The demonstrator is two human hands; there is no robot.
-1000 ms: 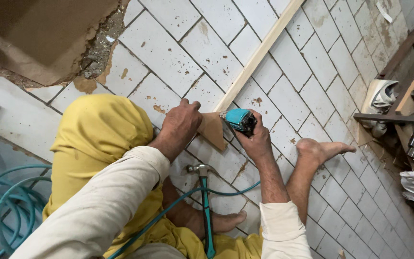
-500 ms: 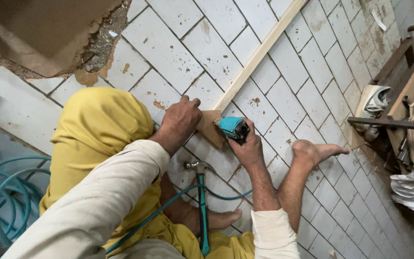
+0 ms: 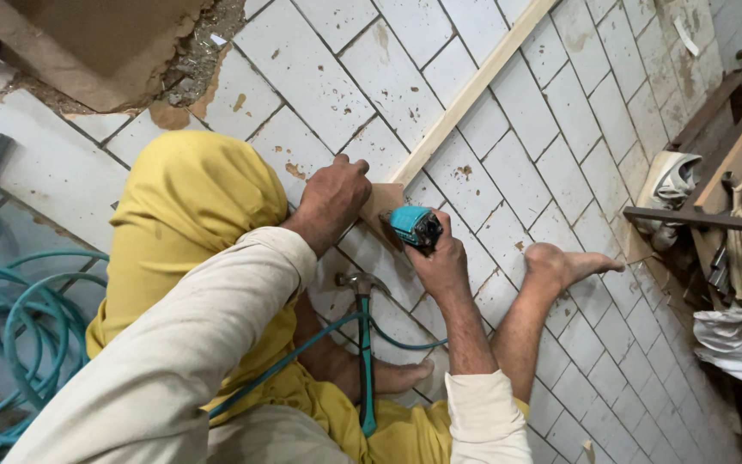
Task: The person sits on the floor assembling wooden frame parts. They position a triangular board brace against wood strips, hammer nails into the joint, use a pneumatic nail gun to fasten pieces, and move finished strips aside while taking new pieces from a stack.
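On the tiled floor [image 3: 508, 155], the left hand [image 3: 332, 202] presses a wood piece [image 3: 381, 210]; just right, the right hand [image 3: 440, 258] grips a teal tool [image 3: 414, 228].

A small tan wooden piece [image 3: 381, 209] lies flat on the white tiled floor [image 3: 508, 172], a teal power tool [image 3: 415, 228] tilted against its edge.

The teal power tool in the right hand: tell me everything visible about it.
The teal power tool is small and compact, with a teal plastic-looking body and a dark front end. The right hand grips it from below, fingers wrapped around it. It is pressed against the edge of a small wooden piece that the left hand holds down on the white tiled floor. Its working tip is hidden.
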